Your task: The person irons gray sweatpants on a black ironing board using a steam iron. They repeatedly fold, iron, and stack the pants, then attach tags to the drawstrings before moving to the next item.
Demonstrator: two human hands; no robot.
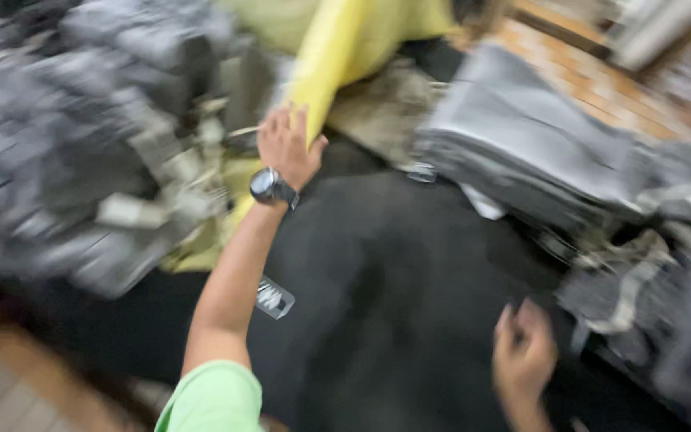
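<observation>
Left hand (285, 148) is stretched far out across the dark surface (393, 272), toward its far edge, and the fingers (301, 120) are clamped on a yellow cloth (337, 48). That cloth runs from the grip up and away past the top of the view, with more yellow showing below the wrist along the left side of the surface. A dark round wristwatch (269, 186) sits on that wrist, and a light green sleeve (213, 400) shows at the near edge.

Right hand (525, 352) is low at the near right part of the surface, fingers loosely curled and holding nothing, resting on or just above the dark cover; the blur makes it hard to say which.

Left of the reaching arm there's a big jumbled heap of grey and black fabric pieces (81, 144), touching the yellow cloth's edge. On the far right sits a neater stack of folded grey cloth (521, 136), with more grey scraps (641, 288) spilling down the right edge near the right hand. A small clear plastic tag (275, 298) lies on the surface just beside the left forearm. The whole view is motion-blurred, so fine detail is lost.
</observation>
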